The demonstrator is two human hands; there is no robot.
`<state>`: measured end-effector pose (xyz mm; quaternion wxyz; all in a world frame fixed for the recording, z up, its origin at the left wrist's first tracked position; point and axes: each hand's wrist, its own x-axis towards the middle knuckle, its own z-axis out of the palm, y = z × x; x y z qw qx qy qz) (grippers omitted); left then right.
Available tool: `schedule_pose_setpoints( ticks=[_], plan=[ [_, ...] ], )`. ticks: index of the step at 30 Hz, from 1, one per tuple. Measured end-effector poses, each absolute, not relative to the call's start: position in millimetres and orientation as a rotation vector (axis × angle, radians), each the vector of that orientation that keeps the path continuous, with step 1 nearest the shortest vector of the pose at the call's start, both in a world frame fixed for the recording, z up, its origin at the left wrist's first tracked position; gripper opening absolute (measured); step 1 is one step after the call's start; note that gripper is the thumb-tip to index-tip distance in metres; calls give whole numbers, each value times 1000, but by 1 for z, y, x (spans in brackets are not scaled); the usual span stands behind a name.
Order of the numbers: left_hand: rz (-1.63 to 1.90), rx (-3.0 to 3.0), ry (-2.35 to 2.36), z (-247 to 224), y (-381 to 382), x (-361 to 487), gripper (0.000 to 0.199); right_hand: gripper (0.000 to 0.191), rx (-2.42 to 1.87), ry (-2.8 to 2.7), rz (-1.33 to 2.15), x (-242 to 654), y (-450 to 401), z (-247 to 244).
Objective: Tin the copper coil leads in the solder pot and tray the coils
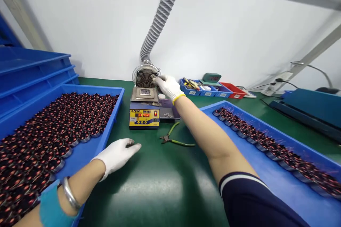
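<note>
My left hand [117, 156], in a white glove, hovers over the green table beside the left tray, fingers apart and holding nothing. My right hand [167, 86], gloved in white with a yellow cuff, reaches to the right side of the round fan duct mouth [145, 78]. Its fingertips are pressed together; what they hold, if anything, is too small to name. Below stands a yellow and blue heating unit [144, 117] with red digits and a metal plate [144, 94] on top. Green-handled cutters [176, 139] lie open on the table.
A blue tray [121, 95] full of small black and red wound parts is at left, with stacked blue trays [34, 67] behind. Another blue tray [213, 108] holds rows of parts at right. Small bins [209, 92] and a green clock [211, 77] stand behind.
</note>
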<state>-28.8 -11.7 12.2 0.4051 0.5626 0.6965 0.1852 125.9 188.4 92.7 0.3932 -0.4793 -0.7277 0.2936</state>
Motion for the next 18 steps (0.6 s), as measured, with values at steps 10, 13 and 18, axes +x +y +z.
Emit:
schedule_pose_setpoints(
  ticks=[10,13,18],
  plan=[
    [356,1478,1787,12,-9,-28,57,50,-1429,-2310,84,71,245,116],
    [325,1487,1786,14,-9,-28,56,55,-1512,-2300,79,68,249,112],
    [311,1477,1787,15,-9,-27,55,56,-1586,-2311,98,66,251,109]
  ],
)
